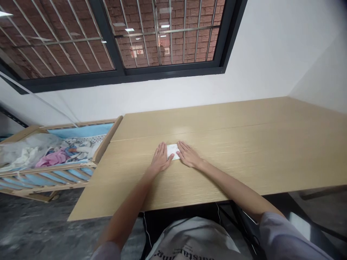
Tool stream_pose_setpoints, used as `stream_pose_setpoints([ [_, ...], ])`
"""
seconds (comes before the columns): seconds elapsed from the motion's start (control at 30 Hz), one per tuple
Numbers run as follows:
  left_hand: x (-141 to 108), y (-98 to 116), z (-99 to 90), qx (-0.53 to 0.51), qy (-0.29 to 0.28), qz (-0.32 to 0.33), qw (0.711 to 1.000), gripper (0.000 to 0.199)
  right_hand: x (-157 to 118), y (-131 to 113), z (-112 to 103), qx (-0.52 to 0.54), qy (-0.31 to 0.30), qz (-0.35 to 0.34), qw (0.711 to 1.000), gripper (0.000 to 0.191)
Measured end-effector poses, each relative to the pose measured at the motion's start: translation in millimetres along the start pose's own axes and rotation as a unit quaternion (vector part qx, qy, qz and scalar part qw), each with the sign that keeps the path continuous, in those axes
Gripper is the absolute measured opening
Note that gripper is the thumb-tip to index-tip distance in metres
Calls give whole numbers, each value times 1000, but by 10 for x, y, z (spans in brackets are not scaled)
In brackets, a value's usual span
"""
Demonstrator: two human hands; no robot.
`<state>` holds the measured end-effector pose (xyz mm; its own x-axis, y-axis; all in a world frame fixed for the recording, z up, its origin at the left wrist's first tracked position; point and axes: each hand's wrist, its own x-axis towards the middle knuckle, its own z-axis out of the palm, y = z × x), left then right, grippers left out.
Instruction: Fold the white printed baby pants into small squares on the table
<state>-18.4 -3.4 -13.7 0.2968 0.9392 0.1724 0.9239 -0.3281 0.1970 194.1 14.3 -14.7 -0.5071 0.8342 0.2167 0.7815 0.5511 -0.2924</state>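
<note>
A small white rectangular packet or folded paper (172, 148) with faint markings lies flat on the wooden table (230, 151). My left hand (161, 159) rests flat along its left side, fingers stretched forward and the thumb touching its lower part. On the other side, my right hand (188, 154) lies with fingers extended, its fingertips and thumb over the right edge. Both hands hide the packet's side edges. Whether it is paper or a sealed packet, I cannot tell.
A wooden crib (108, 139) with blue lining holds clothes, a pink cloth (52, 158) and a clear plastic bag (29, 144), left of the table. Behind the table are a white wall (173, 90) and a dark-framed window (173, 70) with metal bars.
</note>
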Motion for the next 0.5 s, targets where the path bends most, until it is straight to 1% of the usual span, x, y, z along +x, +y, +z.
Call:
stream_pose_setpoints([
  [0.07, -3, 3, -17, 8, 3, 4, 1000, 86, -8, 24, -33, 22, -16, -2, 1000, 80],
  [0.13, -44, 2, -73, 21, 22, 23, 999, 91, -24, 30, -106, 38, -26, -11, 999, 82],
  [0.2, -131, -20, -164, 36, 66, 54, 996, 98, -68, 37, -224, 43, -14, -34, 998, 82],
  [0.23, -188, -41, -217, 42, 90, 68, 993, 98, -102, 44, -293, 42, -1, -50, 998, 81],
  [0.27, -248, -68, -272, 44, 108, 79, 990, 92, -142, 53, -363, 39, 11, -68, 997, 80],
  [0.3, -305, -99, -324, 44, 114, 88, 989, 81, -184, 63, -427, 38, 20, -84, 995, 78],
  [0.33, -354, -130, -369, 40, 109, 98, 988, 67, -224, 71, -480, 38, 24, -99, 994, 76],
  [0.4, -414, -181, -429, 33, 78, 123, 989, 44, -284, 78, -537, 39, 13, -115, 992, 73],
  [0.5, -400, -196, -434, 30, 46, 152, 987, 30, -307, 45, -482, 35, -10, -104, 994, 75],
])
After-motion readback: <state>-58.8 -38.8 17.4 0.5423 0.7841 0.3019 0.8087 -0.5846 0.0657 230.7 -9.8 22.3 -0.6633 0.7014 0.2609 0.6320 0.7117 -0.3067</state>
